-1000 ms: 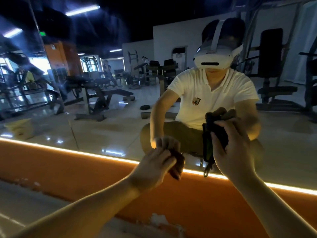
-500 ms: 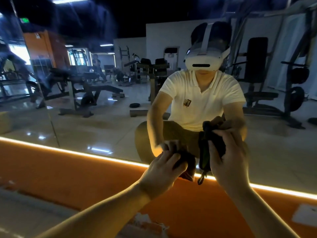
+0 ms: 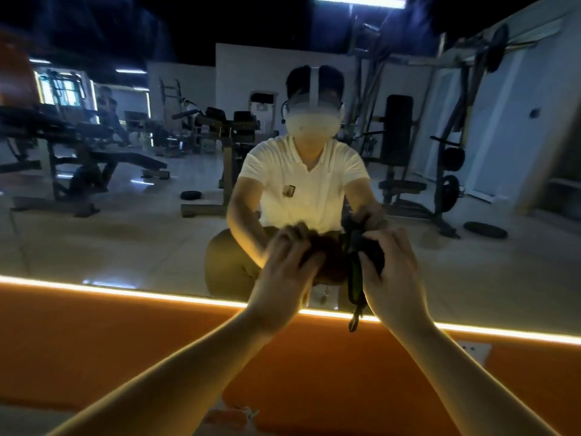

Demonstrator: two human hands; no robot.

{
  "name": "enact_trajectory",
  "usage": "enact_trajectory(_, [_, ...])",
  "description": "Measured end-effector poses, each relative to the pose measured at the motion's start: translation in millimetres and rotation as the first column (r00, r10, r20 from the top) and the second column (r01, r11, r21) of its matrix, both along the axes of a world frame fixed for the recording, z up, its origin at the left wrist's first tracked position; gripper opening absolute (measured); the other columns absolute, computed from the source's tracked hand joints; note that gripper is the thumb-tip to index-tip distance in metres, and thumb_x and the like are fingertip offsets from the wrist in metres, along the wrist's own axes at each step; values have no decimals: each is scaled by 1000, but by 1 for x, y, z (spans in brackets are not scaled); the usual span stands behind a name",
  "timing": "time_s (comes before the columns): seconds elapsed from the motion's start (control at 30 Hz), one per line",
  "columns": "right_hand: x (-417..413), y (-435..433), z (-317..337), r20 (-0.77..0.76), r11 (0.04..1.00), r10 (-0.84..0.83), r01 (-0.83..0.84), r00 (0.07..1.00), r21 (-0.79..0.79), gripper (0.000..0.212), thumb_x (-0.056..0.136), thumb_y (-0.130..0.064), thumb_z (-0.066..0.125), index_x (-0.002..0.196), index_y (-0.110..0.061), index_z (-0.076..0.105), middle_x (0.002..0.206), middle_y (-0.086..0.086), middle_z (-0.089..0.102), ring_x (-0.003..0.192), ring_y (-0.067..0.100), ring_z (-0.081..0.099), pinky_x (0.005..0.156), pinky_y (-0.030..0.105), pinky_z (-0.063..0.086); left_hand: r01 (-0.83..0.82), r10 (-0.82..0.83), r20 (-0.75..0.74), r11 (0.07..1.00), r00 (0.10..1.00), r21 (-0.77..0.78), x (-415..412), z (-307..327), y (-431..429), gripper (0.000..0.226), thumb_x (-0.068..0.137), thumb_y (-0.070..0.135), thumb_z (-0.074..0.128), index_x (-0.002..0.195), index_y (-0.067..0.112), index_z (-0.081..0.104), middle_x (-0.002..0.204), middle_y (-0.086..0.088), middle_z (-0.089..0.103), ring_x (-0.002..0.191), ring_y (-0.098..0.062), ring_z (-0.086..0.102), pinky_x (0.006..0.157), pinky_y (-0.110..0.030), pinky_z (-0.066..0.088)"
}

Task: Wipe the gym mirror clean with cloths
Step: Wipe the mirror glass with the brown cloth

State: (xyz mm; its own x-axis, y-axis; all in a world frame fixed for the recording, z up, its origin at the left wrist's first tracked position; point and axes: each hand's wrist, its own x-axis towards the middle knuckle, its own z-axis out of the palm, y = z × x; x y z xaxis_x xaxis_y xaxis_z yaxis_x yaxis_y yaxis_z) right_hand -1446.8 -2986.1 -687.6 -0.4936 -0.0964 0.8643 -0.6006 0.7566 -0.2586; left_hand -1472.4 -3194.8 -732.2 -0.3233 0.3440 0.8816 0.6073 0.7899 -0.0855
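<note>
Low on the mirror [image 3: 125, 240], just above its bottom edge, both hands are held close together. A brown cloth [image 3: 328, 262] is covered by the left hand [image 3: 283, 272], whose fingers [image 3: 292, 243] are laid over it side by side, nearly straight and slightly blurred. The thumb is hidden, so it cannot be told whether the cloth is gripped from below. A dark cloth [image 3: 355, 275] with a green stripe is gripped by the right hand [image 3: 393, 278]. The fingers are curled round it and the thumb is closed over the top. It is bunched up and held just beside the brown cloth, possibly touching it. A thin loop [image 3: 353, 322] is seen hanging from the dark cloth, past the light strip [image 3: 125, 292] that runs along the mirror's lower edge. An orange panel [image 3: 125, 347] is seen below the strip, crossed by both bare forearms. Reflected in the glass are a crouching person in a white shirt [image 3: 301, 184] and headset, benches and weight machines, and a weight plate [image 3: 485, 229] on the floor at right.
</note>
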Motion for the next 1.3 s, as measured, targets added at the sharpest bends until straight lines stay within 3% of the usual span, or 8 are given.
enact_trajectory(0.23, [7, 36, -22, 32, 992, -42, 37, 999, 124, 31, 92, -17, 68, 118, -22, 52, 120, -4, 45, 97, 11, 56, 74, 29, 54, 53, -54, 6, 936, 999, -349, 3, -44, 23, 47, 75, 21, 83, 120, 18, 66, 127, -5, 50, 119, -24, 48, 93, -48, 59])
enact_trajectory(0.37, [1, 69, 0, -35, 998, -54, 53, 998, -14, 23, 95, -16, 64, 117, -16, 57, 116, 4, 52, 93, 13, 57, 73, 34, 56, -13, 6, -79, 996, 997, -88, -6, 21, 26, 47, 85, 18, 68, 130, 16, 54, 137, -14, 46, 128, -35, 46, 104, -60, 50])
enact_trajectory(0.53, [-8, 97, 1, -81, 995, -73, 68, 994, -68, 22, 94, -12, 62, 115, -10, 58, 116, 7, 53, 90, 17, 59, 70, 37, 57, -67, 93, -143, 982, 985, 175, -24, 83, 46, 48, 89, 17, 74, 131, 17, 50, 137, -18, 47, 123, -37, 48, 99, -44, 46])
enact_trajectory(0.67, [-10, 109, 3, -61, 997, -53, 49, 997, -60, 22, 95, -16, 61, 116, -13, 57, 113, 7, 54, 91, 15, 58, 70, 37, 57, -68, 61, -139, 996, 988, -49, -21, 6, 53, 41, 89, 21, 61, 129, 17, 53, 138, -16, 47, 126, -38, 45, 108, -46, 43])
enact_trajectory(0.87, [-12, 114, 2, -69, 999, -14, 11, 998, -48, 25, 93, -18, 62, 118, -15, 56, 114, 5, 52, 90, 15, 58, 70, 40, 59, 3, -1, 3, 845, 1000, -535, -8, -49, 48, 49, 81, 26, 75, 126, 19, 57, 126, -9, 58, 114, -28, 54, 87, -49, 62])
enact_trajectory(1.0, [-18, 128, 7, -96, 996, -37, 29, 995, -90, 25, 94, -14, 63, 117, -15, 55, 116, 8, 53, 89, 19, 60, 68, 42, 59, -44, 28, -77, 974, 997, -224, -12, 41, 56, 56, 80, 16, 80, 131, 15, 58, 140, -16, 52, 132, -35, 45, 108, -52, 46])
enact_trajectory(1.13, [-22, 147, 8, -122, 976, -117, 92, 986, -198, 22, 95, -8, 64, 116, -10, 58, 115, 10, 54, 91, 17, 58, 71, 39, 57, -69, 89, -148, 989, 985, 134, -20, 121, 95, 45, 91, 20, 67, 132, 17, 50, 133, -16, 51, 121, -32, 48, 103, -42, 44])
enact_trajectory(1.3, [-23, 167, 3, -136, 984, -87, 63, 987, -169, 22, 94, -6, 66, 114, -9, 59, 117, 1, 48, 93, 10, 53, 72, 31, 52, -20, 14, -134, 999, 991, -42, -21, 40, 136, 39, 89, 22, 63, 127, 19, 56, 134, -16, 52, 124, -34, 47, 106, -42, 44])
